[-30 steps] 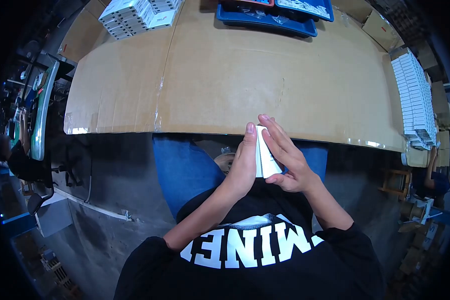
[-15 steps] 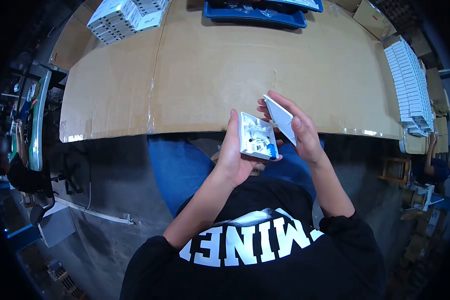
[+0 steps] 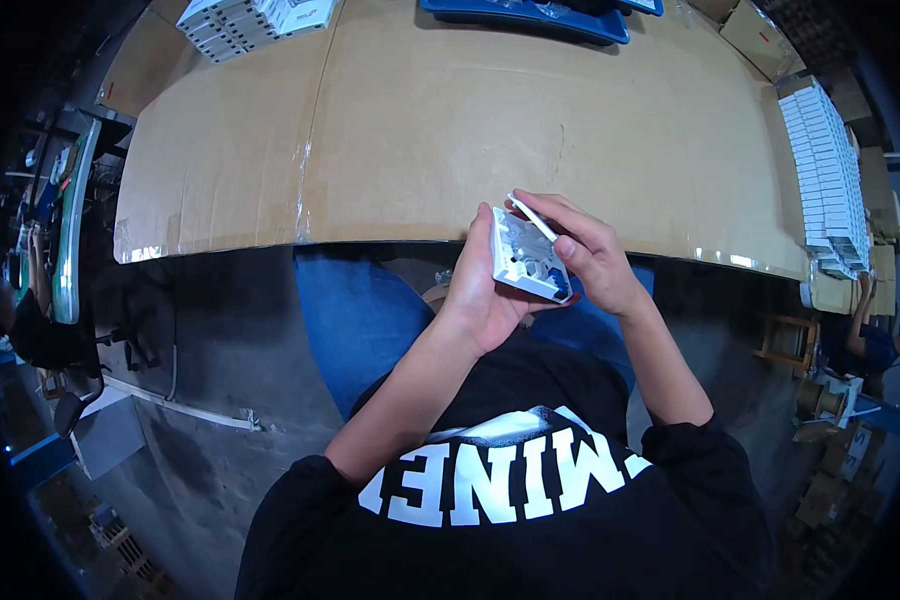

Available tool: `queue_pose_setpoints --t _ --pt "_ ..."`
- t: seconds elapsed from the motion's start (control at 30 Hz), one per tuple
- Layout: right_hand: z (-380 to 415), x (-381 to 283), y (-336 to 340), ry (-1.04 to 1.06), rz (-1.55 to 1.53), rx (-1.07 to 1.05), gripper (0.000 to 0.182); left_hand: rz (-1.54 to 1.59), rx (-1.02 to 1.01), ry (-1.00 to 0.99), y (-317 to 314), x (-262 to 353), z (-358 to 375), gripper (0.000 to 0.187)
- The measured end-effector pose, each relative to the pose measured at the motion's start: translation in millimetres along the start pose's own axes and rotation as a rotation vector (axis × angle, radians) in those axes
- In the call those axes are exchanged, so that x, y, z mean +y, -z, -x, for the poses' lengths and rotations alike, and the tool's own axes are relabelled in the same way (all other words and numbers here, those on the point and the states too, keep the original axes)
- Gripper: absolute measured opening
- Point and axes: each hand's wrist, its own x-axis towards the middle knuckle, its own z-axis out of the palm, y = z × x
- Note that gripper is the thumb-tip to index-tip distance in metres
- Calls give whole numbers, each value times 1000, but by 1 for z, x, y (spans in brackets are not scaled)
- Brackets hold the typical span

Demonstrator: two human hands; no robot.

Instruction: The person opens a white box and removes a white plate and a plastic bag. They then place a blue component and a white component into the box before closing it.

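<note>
A small white box (image 3: 526, 262) with small parts and something blue inside lies in my left hand (image 3: 482, 298), tilted, just off the table's near edge. The fingers and thumb of that hand wrap round its left side and underside. My right hand (image 3: 592, 258) grips a thin white cover (image 3: 533, 217), seen nearly edge-on. The cover leans over the box's upper right side. Whether it touches the box's rim I cannot tell. The box's contents show below and left of the cover.
The cardboard-covered table (image 3: 420, 130) lies ahead. White boxes are stacked at its back left (image 3: 245, 25) and at the right (image 3: 825, 175). A blue tray (image 3: 530, 18) stands at the back. Co-workers sit at the far left (image 3: 45, 325) and far right (image 3: 870, 335).
The white cover has moved left and closer over the box with my right hand. My left hand and the box have shifted slightly up and to the right.
</note>
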Motion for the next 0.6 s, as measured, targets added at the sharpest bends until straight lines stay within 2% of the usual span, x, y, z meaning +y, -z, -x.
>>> queue_pose_setpoints --t 0.3,0.37,0.5,0.57,0.6 --pt "-1 1 -6 -28 110 -21 51 -25 38 7 8 -1 -5 70" --pt "-2 4 -5 -68 110 -21 49 -18 117 -22 13 -4 -11 68" --pt "-7 10 -2 -62 155 -8 49 -18 129 -13 13 -3 -13 63" --pt "-8 4 -3 -204 84 -44 48 0 122 -15 12 -1 -13 59" --pt "-8 6 -4 -206 84 -45 48 2 123 -15 14 -1 -15 59"
